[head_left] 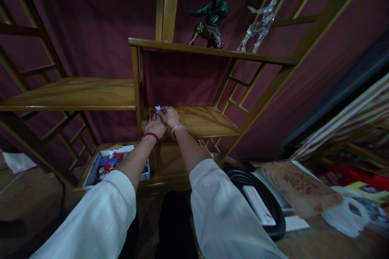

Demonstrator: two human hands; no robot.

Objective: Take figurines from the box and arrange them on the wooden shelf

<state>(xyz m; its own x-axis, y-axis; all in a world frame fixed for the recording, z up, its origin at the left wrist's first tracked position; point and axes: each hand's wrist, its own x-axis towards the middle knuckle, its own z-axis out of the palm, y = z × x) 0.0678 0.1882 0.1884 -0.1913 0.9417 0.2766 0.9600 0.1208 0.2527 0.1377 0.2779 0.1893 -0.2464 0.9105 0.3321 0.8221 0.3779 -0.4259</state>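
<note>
A small white-and-blue figurine point(157, 109) stands at the left end of the middle shelf board point(200, 121). Pinched against it are the fingers of my right hand point(170, 116), which wears a silver bangle. My left hand point(154, 125), with a red bead bracelet at the wrist, lies just in front with its fingers stretched out toward the figurine's base. Whether those fingers touch it I cannot tell. Below and to the left, a white box point(91, 170) holds several small red and blue figures, partly hidden by my left forearm.
On the upper shelf board point(212, 50) stand a dark green crouching figure point(212, 20) and a clear deer-like ornament point(259, 24). A wooden post point(137, 89) borders the compartment on the left. Coiled black hose point(273, 214), cardboard point(300, 186) and a plastic bag point(348, 214) lie on the floor at right.
</note>
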